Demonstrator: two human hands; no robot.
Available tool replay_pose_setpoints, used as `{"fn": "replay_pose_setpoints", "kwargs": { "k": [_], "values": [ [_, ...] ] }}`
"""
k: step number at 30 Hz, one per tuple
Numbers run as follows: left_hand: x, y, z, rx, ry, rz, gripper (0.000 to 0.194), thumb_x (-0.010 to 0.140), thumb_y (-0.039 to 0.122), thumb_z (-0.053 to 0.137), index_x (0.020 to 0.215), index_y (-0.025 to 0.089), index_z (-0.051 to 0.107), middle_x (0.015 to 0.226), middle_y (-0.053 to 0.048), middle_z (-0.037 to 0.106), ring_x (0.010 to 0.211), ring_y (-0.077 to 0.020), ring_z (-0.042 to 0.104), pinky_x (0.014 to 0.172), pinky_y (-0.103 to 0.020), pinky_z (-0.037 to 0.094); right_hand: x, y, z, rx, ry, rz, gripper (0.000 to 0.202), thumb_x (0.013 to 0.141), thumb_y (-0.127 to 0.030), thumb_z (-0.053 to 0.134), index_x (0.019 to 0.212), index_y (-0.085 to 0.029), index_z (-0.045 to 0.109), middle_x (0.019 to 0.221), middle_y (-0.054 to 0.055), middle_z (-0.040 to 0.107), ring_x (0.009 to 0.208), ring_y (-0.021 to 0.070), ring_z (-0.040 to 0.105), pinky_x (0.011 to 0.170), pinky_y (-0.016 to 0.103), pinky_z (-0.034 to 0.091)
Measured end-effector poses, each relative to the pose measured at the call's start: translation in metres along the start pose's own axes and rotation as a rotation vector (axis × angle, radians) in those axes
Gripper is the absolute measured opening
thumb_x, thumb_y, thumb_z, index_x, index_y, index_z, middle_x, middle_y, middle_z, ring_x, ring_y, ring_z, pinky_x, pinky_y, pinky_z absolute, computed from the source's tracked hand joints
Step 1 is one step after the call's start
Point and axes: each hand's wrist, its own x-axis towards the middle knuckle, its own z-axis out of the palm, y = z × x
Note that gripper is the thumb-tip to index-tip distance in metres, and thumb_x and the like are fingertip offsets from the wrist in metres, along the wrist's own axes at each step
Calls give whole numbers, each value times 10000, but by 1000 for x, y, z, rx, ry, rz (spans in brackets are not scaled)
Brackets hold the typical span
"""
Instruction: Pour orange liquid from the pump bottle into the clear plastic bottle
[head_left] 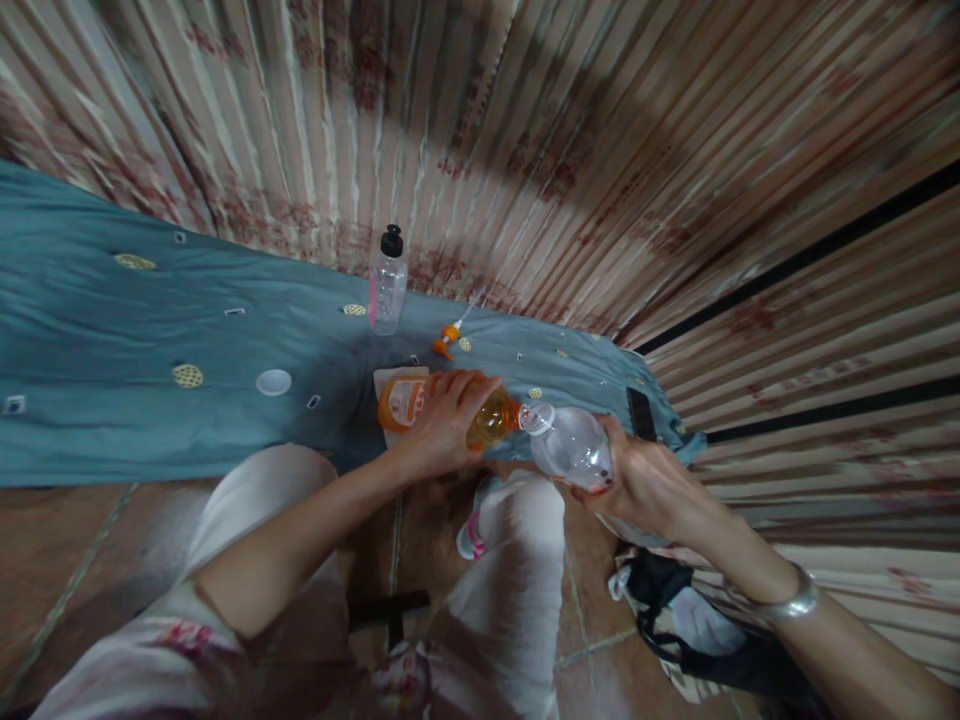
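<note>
My left hand [448, 420] is wrapped round an orange bottle [491, 418] with a printed label, tipped onto its side with its neck to the right. That neck meets the mouth of a clear plastic bottle [570, 445], which my right hand [634, 470] grips by its far end. Whether liquid passes between the two mouths I cannot tell. An orange pump head [447, 340] with a thin clear tube lies on the cloth just beyond my left hand. A pale flat piece [390, 378], partly hidden, lies under the orange bottle.
A clear bottle with a black cap [388, 285] stands upright on the teal cloth [97, 330]. A round white lid [274, 382] lies to the left, a dark flat object [641, 412] to the right. Pleated curtains [480, 130] hang behind. A dark bag [675, 610] rests on the tiled floor.
</note>
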Motion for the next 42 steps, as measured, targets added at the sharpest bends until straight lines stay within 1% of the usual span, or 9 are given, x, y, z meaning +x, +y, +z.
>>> {"fn": "replay_pose_setpoints", "kwargs": {
  "k": [3, 6, 15, 20, 24, 32, 34, 37, 42],
  "values": [
    [0, 0, 0, -3, 1, -10, 834, 669, 249, 712, 1419, 209, 349, 1362, -153, 461, 1246, -345, 427, 1066, -546, 312, 0, 0, -1, -18, 12, -4, 598, 755, -373, 604, 1238, -61, 439, 775, 106, 719, 672, 271, 702, 532, 283, 416],
    [0, 0, 0, -5, -4, -8, 830, 671, 261, 718, 1416, 196, 357, 1363, -157, 458, 1244, -345, 427, 1066, -545, 316, -1, 1, 1, -15, 13, -17, 600, 762, -371, 599, 1243, -51, 435, 777, 108, 718, 665, 266, 700, 537, 287, 421],
    [-1, -1, 1, -23, 25, 14, 835, 675, 280, 734, 1416, 175, 363, 1348, -165, 460, 1240, -345, 423, 1068, -545, 312, -2, 4, 4, 1, 11, -10, 587, 765, -378, 613, 1239, -84, 430, 782, 80, 721, 681, 260, 707, 541, 282, 415],
    [0, -1, 0, -32, 4, 2, 843, 671, 274, 734, 1422, 194, 359, 1358, -162, 457, 1245, -350, 423, 1065, -555, 310, -1, 3, 4, -2, 27, -12, 582, 757, -376, 611, 1228, -85, 432, 752, 80, 719, 664, 269, 704, 535, 286, 412],
    [1, 0, 0, -28, 9, 2, 822, 677, 279, 729, 1413, 182, 376, 1352, -169, 463, 1238, -351, 427, 1061, -546, 316, -1, 3, 3, -21, 25, -8, 579, 760, -368, 601, 1233, -81, 431, 752, 86, 720, 654, 269, 702, 533, 284, 409],
    [0, -1, 1, -42, 14, -5, 844, 663, 293, 740, 1417, 210, 372, 1351, -154, 462, 1243, -350, 426, 1067, -552, 310, -1, 2, 1, -2, 10, 4, 606, 765, -396, 601, 1246, -67, 434, 767, 97, 720, 670, 270, 700, 538, 290, 417],
    [0, -1, 1, -36, 18, -4, 835, 669, 285, 734, 1416, 204, 371, 1350, -154, 462, 1241, -346, 427, 1068, -548, 311, -1, 2, 1, -9, 17, -5, 603, 767, -395, 599, 1244, -63, 436, 753, 98, 717, 661, 275, 698, 534, 295, 415],
    [0, 0, 1, -31, 20, 3, 826, 671, 273, 730, 1412, 183, 374, 1345, -163, 466, 1238, -347, 429, 1065, -546, 314, -1, 3, 1, 1, 17, -23, 588, 772, -385, 596, 1243, -70, 438, 798, 110, 725, 688, 276, 705, 546, 294, 424],
    [1, 1, 0, -40, 9, -10, 832, 678, 298, 735, 1420, 221, 365, 1352, -152, 462, 1234, -345, 432, 1057, -550, 313, -1, 3, 2, -5, 3, -8, 606, 761, -397, 600, 1243, -64, 444, 773, 104, 726, 663, 271, 698, 534, 293, 419]
  ]
}}
